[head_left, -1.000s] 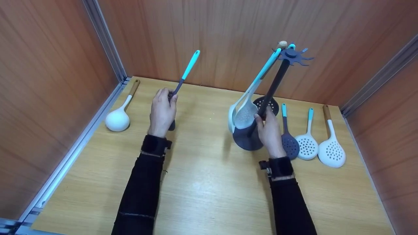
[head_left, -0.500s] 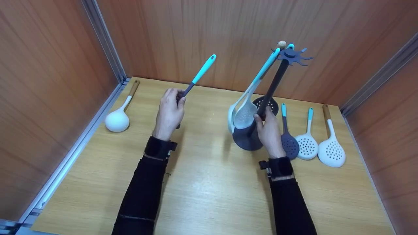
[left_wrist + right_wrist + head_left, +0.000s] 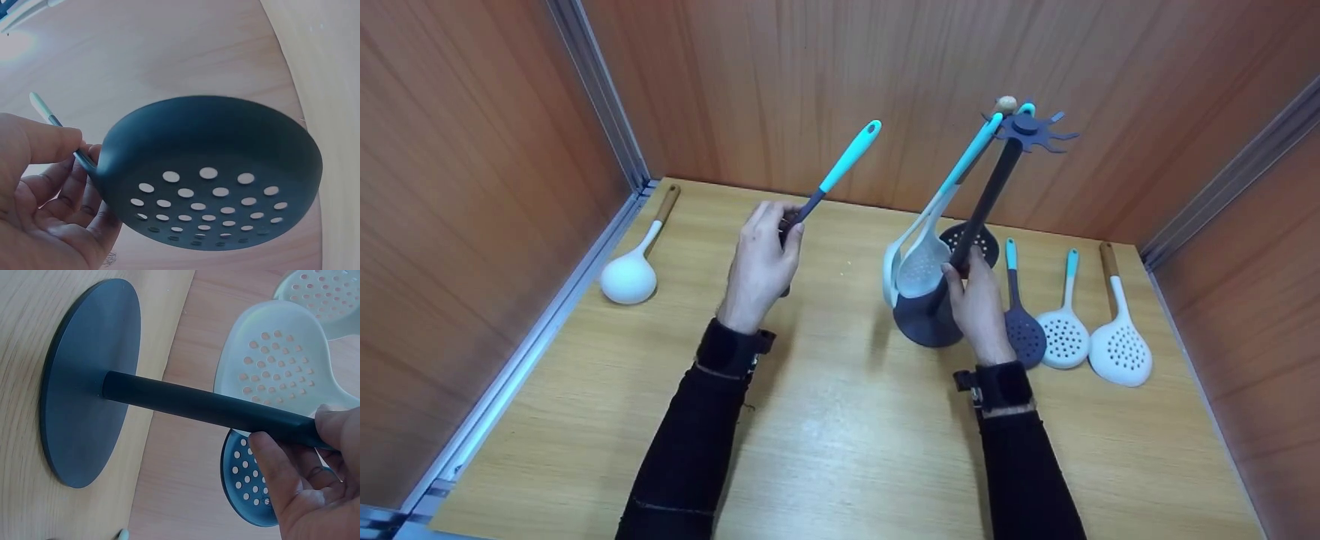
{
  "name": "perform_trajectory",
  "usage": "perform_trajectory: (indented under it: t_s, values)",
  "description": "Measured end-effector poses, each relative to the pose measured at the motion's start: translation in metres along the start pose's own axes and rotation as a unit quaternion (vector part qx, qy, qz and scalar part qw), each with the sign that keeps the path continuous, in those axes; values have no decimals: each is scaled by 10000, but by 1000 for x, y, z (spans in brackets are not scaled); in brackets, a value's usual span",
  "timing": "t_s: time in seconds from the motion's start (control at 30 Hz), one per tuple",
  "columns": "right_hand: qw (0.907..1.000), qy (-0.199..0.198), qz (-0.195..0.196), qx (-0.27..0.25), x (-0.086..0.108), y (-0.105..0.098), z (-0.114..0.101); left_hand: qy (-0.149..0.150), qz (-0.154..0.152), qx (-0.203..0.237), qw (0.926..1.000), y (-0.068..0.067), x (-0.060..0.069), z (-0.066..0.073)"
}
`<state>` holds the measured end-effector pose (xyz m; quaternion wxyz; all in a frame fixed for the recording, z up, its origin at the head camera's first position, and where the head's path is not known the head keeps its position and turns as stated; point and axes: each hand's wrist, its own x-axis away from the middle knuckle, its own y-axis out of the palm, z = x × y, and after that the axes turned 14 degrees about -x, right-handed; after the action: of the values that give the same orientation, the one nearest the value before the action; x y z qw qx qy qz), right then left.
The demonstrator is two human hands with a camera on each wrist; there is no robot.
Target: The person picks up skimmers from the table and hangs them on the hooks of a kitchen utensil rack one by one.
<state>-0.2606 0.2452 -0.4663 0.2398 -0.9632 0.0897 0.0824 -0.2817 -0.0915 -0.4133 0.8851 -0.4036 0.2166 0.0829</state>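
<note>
Left hand [image 3: 763, 259] grips dark skimmer [image 3: 208, 135] near its bowl; right hand [image 3: 981, 311] grasps rack post [image 3: 996, 187]. Hanging stage, I judge; next calls for bringing handle [image 3: 851, 156] to bare hook [image 3: 1063, 136].

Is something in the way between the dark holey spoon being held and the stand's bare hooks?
Yes: pale utensils hang on the left of the stand, between the dark spoon and the bare hooks on its right. Before those, nothing shows.
</note>
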Motion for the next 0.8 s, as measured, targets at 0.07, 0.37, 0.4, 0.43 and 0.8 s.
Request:
perform_trajectory:
  t_s: [0.07, 0.37, 0.4, 0.43, 0.8]
  values:
    - [10000, -18, 10, 2, 0, 0, 0, 39, 12, 19, 10000, -1, 1, 4]
    - [9995, -293, 53, -114, 1, 1, 3, 310, 100, 149, 9994, -5, 7, 16]
    - [9995, -276, 50, -117, 1, 1, 3, 334, 104, 152, 9993, -5, 8, 18]
    - [9996, -259, 48, -123, 1, 1, 3, 360, 105, 157, 9992, -5, 8, 19]
    - [9999, 9, 12, -109, 1, 0, 0, 709, 167, 317, 9968, -4, 18, 38]
